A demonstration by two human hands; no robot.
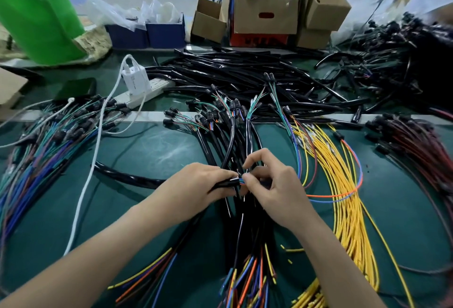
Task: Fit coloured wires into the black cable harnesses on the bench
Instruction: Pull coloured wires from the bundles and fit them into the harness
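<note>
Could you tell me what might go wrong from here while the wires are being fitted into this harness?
1. The left hand grips the black harness while the right hand pinches several coloured wires bunched at its end; one could slip out or land in the wrong place.
2. The other harnesses under both hands lie crossed; pulling this one may drag neighbours along.

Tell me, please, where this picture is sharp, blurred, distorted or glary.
Head view: left hand gripping a black harness and right hand pinching its coloured wires are sharp; red wires and green bag at the edges smear; the wide lens warps the corners; pale sheen on the green mat.
</note>
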